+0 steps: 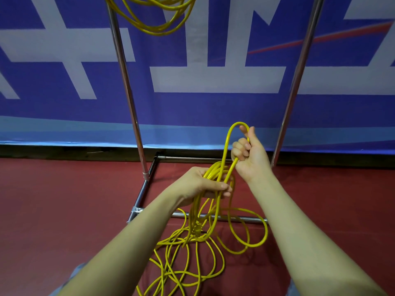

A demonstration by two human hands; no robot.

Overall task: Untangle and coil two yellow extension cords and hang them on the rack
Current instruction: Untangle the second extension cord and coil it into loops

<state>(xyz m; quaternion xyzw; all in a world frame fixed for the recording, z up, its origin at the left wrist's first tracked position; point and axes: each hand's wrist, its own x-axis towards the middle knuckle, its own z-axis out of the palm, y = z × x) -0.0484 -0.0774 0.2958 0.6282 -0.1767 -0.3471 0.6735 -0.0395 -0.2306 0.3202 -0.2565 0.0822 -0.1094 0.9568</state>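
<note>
Two bare hands gather a yellow extension cord in front of a chrome rack.

The left hand (199,184) has its fingers and thumb curled round a bunch of loops of the thin yellow rubber-sheathed extension cord (215,212). Just above and to the right of that grip, the right hand (249,155) closes its fingers on a single strand, which arches over the raised thumb and runs back down into the bunch. Below the left hand's grip the cord hangs and spreads in loose tangled loops over the dark red floor (64,210). Far above both grips, a second coiled yellow cord (154,20) hangs by the chrome tubular rack (128,92), before a blue and white banner (213,103).
</note>
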